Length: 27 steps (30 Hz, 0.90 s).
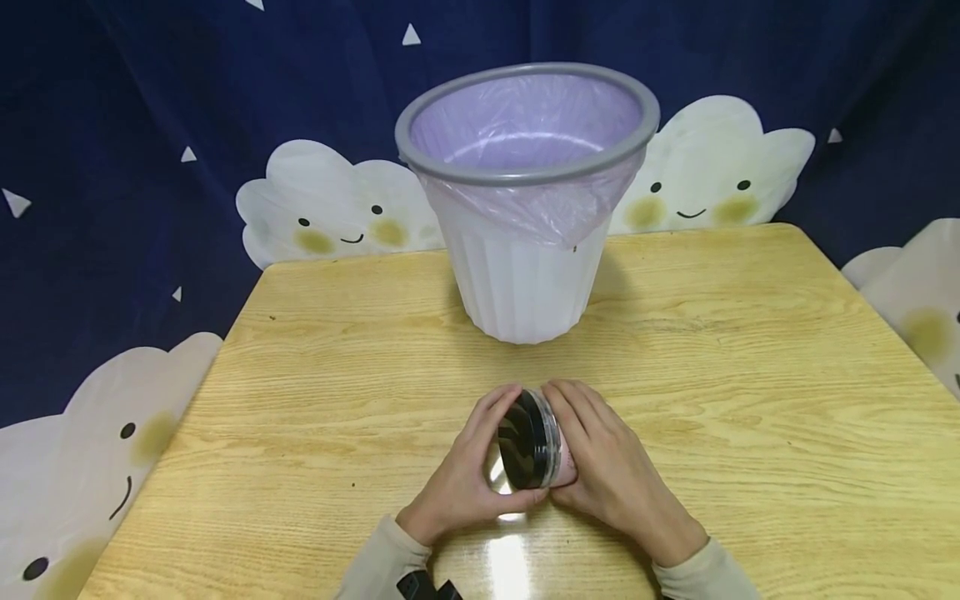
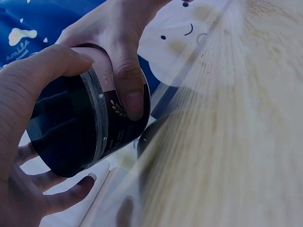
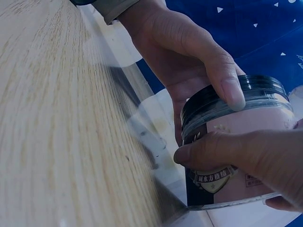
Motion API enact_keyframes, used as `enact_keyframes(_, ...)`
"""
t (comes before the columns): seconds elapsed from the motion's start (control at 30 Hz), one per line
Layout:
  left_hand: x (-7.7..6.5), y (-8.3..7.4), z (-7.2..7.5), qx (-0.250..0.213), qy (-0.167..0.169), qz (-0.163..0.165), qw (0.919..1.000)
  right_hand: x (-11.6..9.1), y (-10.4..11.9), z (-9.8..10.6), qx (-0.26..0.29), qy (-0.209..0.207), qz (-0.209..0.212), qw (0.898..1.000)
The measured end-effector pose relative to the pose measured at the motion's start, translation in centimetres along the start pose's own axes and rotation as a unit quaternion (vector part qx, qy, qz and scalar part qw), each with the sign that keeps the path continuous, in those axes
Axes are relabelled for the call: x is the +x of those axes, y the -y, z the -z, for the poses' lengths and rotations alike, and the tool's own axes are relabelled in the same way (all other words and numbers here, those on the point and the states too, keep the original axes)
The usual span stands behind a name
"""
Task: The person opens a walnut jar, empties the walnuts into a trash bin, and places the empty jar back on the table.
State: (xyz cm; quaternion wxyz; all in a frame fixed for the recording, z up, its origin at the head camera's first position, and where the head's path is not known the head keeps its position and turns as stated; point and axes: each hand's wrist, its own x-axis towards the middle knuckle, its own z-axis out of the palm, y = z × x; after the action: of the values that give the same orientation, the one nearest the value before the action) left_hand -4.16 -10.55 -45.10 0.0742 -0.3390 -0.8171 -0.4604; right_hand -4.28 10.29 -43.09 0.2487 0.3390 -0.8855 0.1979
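Observation:
A round plastic jar (image 1: 564, 462) with a glossy black screw lid (image 1: 521, 442) is tipped on its side between both hands, close over the tabletop. My left hand (image 1: 474, 475) grips the lid's rim, thumb on one side and fingers on the other. From the right, my right hand (image 1: 617, 462) holds the jar body. In the right wrist view the pink and black label (image 3: 246, 125) shows, with the right thumb pressed across it. A clear band lies just below the lid, which sits on the jar.
Behind the hands stands a white ribbed bin (image 1: 525, 275) with a grey rim and a pale purple liner bag (image 1: 540, 108). The wood-grain table (image 1: 315, 392) extends to both sides. A dark blue cloth (image 1: 150, 75) with cloud faces hangs around its edges.

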Motion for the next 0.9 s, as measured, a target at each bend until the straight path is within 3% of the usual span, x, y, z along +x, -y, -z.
enact_keyframes(0.9, 0.15, -0.14, 0.25, -0.011, 0.016, 0.03, 0.9994, 0.29, 0.05, 0.43, 0.004, 0.006, -0.003, 1.0)
